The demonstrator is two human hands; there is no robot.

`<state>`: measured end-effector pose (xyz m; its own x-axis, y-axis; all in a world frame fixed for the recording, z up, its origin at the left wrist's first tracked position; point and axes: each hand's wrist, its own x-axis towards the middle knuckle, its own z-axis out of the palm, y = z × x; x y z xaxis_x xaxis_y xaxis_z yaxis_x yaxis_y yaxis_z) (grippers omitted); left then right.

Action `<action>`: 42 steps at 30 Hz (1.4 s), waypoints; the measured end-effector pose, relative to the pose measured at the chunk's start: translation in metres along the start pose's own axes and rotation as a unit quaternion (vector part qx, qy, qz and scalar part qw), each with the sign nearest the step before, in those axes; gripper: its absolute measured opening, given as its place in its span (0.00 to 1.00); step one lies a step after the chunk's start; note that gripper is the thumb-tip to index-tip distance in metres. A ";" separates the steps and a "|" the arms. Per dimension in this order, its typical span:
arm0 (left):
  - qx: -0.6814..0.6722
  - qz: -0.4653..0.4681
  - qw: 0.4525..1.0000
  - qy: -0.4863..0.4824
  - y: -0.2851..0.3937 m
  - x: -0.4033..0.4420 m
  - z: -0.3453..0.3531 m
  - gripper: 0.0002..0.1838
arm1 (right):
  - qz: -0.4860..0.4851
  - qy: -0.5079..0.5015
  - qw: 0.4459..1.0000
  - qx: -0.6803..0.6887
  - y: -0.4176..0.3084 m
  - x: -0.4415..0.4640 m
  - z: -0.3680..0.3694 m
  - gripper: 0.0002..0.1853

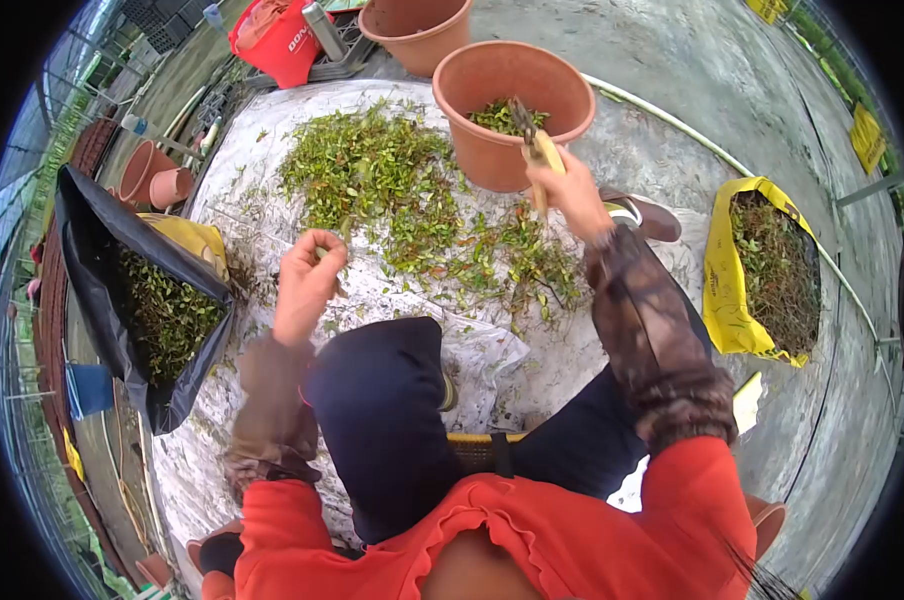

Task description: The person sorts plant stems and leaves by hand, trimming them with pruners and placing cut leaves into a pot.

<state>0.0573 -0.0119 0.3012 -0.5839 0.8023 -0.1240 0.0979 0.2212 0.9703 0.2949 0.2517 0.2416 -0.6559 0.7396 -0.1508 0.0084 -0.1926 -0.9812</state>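
My right hand is wrapped round yellow-handled pruning shears, whose dark blades point up over the near rim of a terracotta pot. Green cuttings lie inside that pot. Left of the shears, my left hand is closed, thumb against fingers, on a small plant sprig that shows in part beside the fingertips. Between and beyond my hands, loose leafy cuttings are spread over a white sheet.
A black bag of cuttings stands open at left. On the right is a yellow bag holding plant stems. Behind are another terracotta pot and a red bucket near a metal flask. A white pipe crosses the ground.
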 end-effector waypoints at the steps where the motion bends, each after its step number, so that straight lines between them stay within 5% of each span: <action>1: 0.030 0.016 0.999 -0.012 0.012 0.002 -0.001 0.02 | 0.020 0.018 0.997 0.071 0.001 0.012 -0.001 0.23; 9: 0.255 0.144 0.951 -0.099 0.071 0.019 -0.016 0.04 | 0.081 0.104 0.896 0.425 0.049 0.088 -0.019 0.16; 24: 0.296 0.208 0.919 -0.158 0.039 0.071 0.017 0.06 | 0.119 0.057 0.909 0.395 0.061 -0.045 0.014 0.17; 30: 0.301 0.219 0.912 -0.172 0.027 0.073 0.025 0.06 | 0.064 0.077 0.992 0.073 0.026 -0.109 -0.004 0.25; 34: 0.311 0.197 0.915 -0.168 0.033 0.071 0.032 0.06 | 0.039 0.085 0.993 -0.075 0.014 -0.113 -0.006 0.27; 42: 0.307 0.198 0.914 -0.175 0.036 0.075 0.040 0.07 | -0.005 0.084 0.979 -0.185 0.003 -0.092 -0.007 0.28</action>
<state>0.0499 0.0781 0.3180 -0.1210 0.9914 0.0492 0.7427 0.0576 0.6671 0.3604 0.1879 0.2513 -0.5235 0.8422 -0.1288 0.2965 0.0384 -0.9543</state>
